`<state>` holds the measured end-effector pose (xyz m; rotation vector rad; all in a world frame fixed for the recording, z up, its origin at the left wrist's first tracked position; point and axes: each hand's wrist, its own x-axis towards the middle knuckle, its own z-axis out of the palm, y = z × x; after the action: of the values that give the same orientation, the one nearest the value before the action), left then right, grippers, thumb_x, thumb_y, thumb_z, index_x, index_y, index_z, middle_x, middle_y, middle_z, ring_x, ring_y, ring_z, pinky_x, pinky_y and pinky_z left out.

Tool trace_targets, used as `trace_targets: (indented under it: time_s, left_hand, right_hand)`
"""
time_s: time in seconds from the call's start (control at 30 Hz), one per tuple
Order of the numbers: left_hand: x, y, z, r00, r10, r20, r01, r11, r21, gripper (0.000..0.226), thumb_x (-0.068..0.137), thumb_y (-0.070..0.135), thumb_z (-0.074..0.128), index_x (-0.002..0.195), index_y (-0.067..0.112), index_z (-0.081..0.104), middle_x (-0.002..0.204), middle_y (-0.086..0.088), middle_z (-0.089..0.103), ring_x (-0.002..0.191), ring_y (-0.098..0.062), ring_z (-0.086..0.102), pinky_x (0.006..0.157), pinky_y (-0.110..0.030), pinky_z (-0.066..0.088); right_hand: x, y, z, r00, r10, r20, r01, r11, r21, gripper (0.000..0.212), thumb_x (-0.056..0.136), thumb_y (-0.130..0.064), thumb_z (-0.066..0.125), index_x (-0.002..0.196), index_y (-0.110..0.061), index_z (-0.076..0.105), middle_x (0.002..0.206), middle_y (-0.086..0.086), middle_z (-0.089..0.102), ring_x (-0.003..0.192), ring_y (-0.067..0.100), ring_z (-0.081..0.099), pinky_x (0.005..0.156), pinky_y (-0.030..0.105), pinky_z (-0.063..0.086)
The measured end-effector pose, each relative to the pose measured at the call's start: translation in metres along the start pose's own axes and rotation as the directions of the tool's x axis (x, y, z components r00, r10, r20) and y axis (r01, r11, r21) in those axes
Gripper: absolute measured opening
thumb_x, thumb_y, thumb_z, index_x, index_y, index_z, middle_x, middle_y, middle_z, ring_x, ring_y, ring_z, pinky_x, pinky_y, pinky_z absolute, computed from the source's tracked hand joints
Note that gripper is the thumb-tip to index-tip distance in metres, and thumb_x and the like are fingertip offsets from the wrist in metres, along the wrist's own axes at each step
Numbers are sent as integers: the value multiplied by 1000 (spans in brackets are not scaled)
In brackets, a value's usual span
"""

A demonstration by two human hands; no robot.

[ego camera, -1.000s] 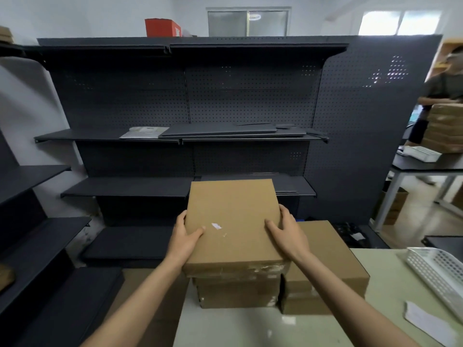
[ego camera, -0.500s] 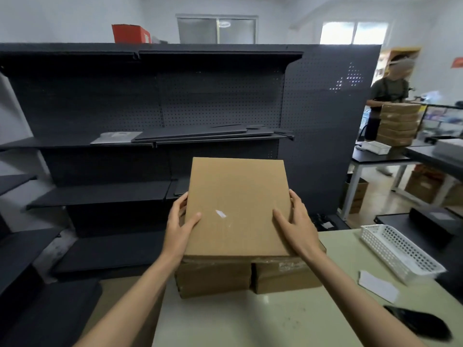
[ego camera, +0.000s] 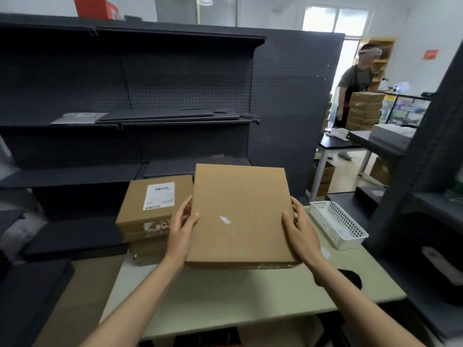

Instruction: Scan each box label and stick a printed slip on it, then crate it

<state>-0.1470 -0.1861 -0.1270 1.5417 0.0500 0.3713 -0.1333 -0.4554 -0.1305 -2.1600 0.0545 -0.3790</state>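
Two hands round box; labelled boxes beside

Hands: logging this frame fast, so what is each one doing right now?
Left hand: holding the cardboard box by its left edge, thumb on top.
Right hand: holding the same box by its right edge.

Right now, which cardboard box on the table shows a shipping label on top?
The box on the stack at the left, showing a white barcode label. The held box, gripped by the left hand and right hand, shows only bare cardboard.
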Motion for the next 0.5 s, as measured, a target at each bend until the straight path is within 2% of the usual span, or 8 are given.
trace_targets:
  time_s: [0.13,0.2,0.3,0.4,0.5]
  left_hand:
    - [-33,-18,28,998,-56,-32,56,998,-3,35,97,21,50,129,34,51,134,-5,48,118,-19,51,100,-37,43]
    - [-52,-28,38,995,-90,-46,90,996,2,33,94,33,51,126,41,51,134,-5,49,119,-20,50,104,-44,41]
    - [-81,-43,52,989,-144,-33,145,989,37,40,88,49,43,128,51,44,138,2,46,124,-17,46,108,-46,37]
    - [-99,-55,63,987,-161,23,160,986,39,35,102,33,35,134,47,36,144,6,42,128,-15,43,110,-43,35]
    - [-106,-66,72,980,-193,53,190,980,55,38,103,29,32,138,44,33,146,6,40,129,-15,43,110,-44,35]
  right_hand:
    - [-14,36,-24,999,9,38,-10,999,44,43,99,-37,42,142,-33,34,139,-6,49,121,19,53,96,41,45]
    - [-21,53,-31,998,13,62,-16,999,48,42,99,-38,42,141,-32,36,138,-5,51,119,19,53,96,45,46]
    - [-33,75,-39,992,47,119,-51,998,30,41,99,-39,41,139,-34,34,134,-4,53,111,21,58,92,44,47]
    - [-41,93,-44,989,61,136,-59,998,-19,40,99,-37,41,138,-33,34,133,-3,55,107,21,59,87,40,48]
    - [-42,110,-45,984,89,155,-85,996,-35,39,99,-34,43,136,-30,36,132,-3,55,107,20,60,87,39,47]
